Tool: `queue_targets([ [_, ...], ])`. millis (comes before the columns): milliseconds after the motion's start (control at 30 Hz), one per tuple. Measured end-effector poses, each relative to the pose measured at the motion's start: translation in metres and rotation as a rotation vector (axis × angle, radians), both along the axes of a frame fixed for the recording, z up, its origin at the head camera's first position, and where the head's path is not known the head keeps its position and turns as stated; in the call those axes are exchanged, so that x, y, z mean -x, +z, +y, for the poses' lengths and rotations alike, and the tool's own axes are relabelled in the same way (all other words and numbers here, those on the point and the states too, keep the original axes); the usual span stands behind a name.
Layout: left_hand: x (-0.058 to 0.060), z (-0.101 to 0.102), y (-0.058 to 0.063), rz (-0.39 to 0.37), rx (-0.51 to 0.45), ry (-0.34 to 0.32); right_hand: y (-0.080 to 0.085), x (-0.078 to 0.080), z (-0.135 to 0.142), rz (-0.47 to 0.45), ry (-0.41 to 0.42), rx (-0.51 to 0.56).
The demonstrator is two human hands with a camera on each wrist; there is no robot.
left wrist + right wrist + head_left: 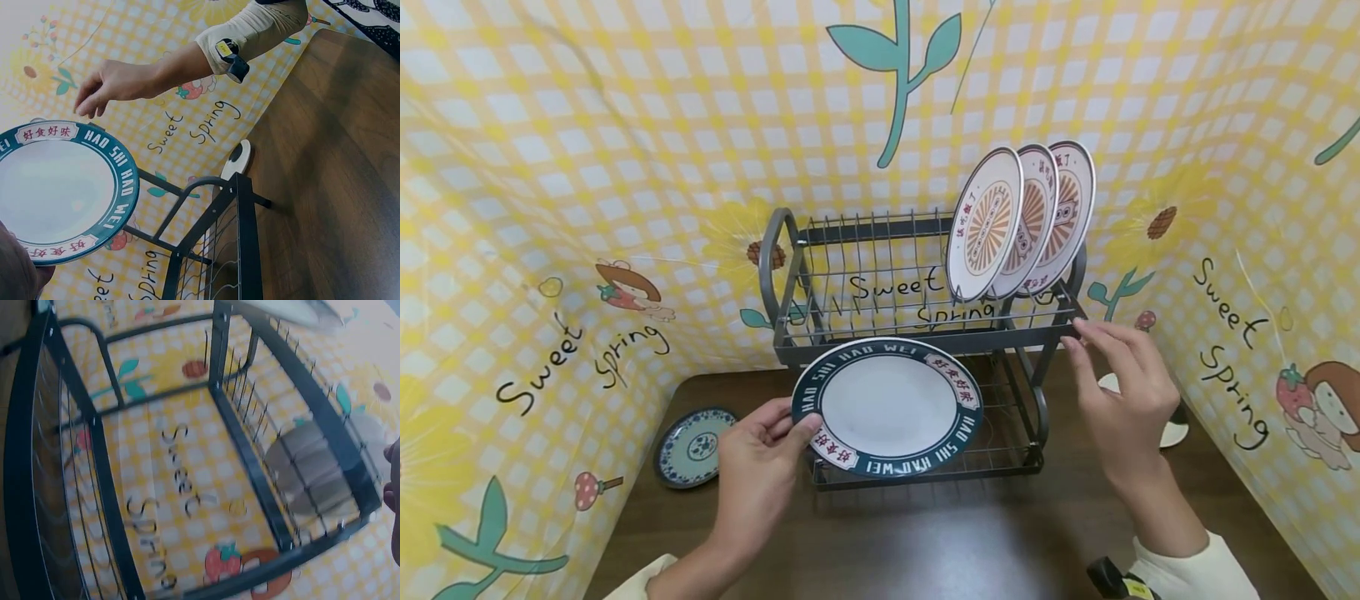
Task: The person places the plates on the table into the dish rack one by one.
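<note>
Left hand (pixel 762 465): grip pinched on left edge of green-rimmed plate (pixel 889 407), thumb uppermost. Plate lies right of grip, tilted, before two-tier dish rack (pixel 970 338). Right hand (pixel 1123 390): empty, fingers loosely bent, near rack's upper right corner.

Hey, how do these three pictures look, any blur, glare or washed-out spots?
Head view: lettering on the green-rimmed plate is sharp, with soft glare on the tabletop; left wrist view: the patterned cloth washes out toward the upper left; right wrist view: the blurriest, with the plate at the top edge smeared and the rack slightly soft.
</note>
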State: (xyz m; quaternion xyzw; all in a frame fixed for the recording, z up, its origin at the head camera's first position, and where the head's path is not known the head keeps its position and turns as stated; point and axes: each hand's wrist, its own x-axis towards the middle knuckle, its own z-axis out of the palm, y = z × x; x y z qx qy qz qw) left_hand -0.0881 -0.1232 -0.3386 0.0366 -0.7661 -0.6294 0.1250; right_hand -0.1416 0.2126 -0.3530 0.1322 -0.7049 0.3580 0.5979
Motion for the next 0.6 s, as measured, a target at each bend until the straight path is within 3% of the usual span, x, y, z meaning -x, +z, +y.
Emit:
queue_targets([
  [100,0.000,0.004,0.000,-0.002,-0.009,-0.018,0.003,-0.013,-0.006,-0.103,0.149,-0.050],
  [267,0.000,0.009,0.001,0.001,-0.022,-0.056,0.010,-0.033,-0.016,-0.555,0.457,-0.154],
  [367,0.000,0.011,0.002,-0.009,-0.019,-0.071,0.011,-0.039,-0.024,-0.761,0.551,-0.161],
  [467,-0.001,0.014,0.002,-0.028,-0.006,-0.081,0.009,-0.042,-0.030,-0.824,0.583,-0.160],
  [600,0.000,0.015,0.003,-0.035,0.029,-0.092,0.007,-0.043,-0.035,-0.787,0.563,-0.213],
])
